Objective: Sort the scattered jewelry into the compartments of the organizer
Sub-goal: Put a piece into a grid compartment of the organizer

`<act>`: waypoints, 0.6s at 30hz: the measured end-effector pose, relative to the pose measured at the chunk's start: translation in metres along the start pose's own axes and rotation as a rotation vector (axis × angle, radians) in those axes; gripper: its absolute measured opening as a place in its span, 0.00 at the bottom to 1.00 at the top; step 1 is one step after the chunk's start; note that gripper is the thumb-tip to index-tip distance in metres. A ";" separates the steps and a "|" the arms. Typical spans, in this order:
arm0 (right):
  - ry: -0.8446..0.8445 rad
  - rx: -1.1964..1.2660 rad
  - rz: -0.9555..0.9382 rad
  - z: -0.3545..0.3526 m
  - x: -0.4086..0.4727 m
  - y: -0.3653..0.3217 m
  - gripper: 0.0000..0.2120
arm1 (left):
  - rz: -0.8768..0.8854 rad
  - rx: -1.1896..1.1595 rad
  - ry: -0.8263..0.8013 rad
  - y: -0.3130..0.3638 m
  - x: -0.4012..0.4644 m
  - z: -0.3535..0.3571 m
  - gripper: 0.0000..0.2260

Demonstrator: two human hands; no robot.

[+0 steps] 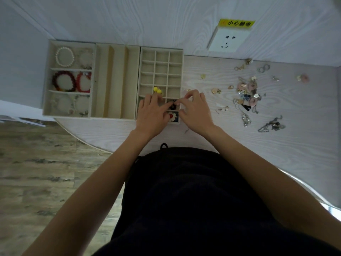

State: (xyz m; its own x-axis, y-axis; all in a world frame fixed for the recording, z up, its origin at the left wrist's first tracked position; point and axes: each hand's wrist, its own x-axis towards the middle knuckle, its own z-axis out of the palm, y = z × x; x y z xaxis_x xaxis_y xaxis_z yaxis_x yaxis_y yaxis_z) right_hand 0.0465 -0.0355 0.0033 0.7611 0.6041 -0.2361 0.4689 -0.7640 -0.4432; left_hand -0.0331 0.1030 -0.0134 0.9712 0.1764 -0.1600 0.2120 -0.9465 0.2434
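Material: pale wood-grain table, rounded at its near edge, its far edge against a light wall.
Organizer: beige, fabric-lined organizer in three sections side by side at the table's far left corner.
Left section: three compartments; a white bead bracelet in the far one, a dark red bead bracelet and a bright red bracelet side by side in the middle one, pale bracelets in the near one, too faint to describe.
Middle section: three long channels running far to near.
Right section: a grid of small cells; a yellow bead piece in a cell of the middle column, a dark piece in a cell of the right column, a white flower piece with a red centre in the nearest right cell.
Left hand: left hand lies over the near cells of the grid, fingers extended and resting on the dividers; cannot tell whether anything is under them.
Right hand: right hand at the grid's right edge, fingers curled, tips pinching a small item over the dark piece's cell; the item is too small to identify.
Hands together: close, fingertips nearly meeting above the right column.
Scattered jewelry: loose pile of jewelry towards the table's right edge, well apart from the organizer; gold, pink and silver pieces, a silver chain nearest the near edge.
Wall: white socket with a yellow label above it.
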 end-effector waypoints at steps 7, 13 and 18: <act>-0.067 -0.080 -0.084 0.003 0.000 0.000 0.15 | -0.012 -0.026 0.024 -0.002 0.000 0.002 0.18; -0.042 -0.076 -0.045 0.006 -0.001 0.001 0.14 | -0.028 -0.036 0.035 -0.002 0.000 0.004 0.23; -0.016 -0.135 -0.128 0.006 -0.001 0.002 0.13 | -0.015 -0.021 0.030 0.000 0.000 0.002 0.20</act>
State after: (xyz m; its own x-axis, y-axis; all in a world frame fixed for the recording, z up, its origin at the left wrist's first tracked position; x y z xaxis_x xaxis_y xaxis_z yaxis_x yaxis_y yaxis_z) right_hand 0.0435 -0.0363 -0.0027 0.6846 0.7012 -0.1993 0.6185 -0.7034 -0.3502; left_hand -0.0339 0.1027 -0.0155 0.9706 0.1994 -0.1348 0.2290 -0.9376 0.2616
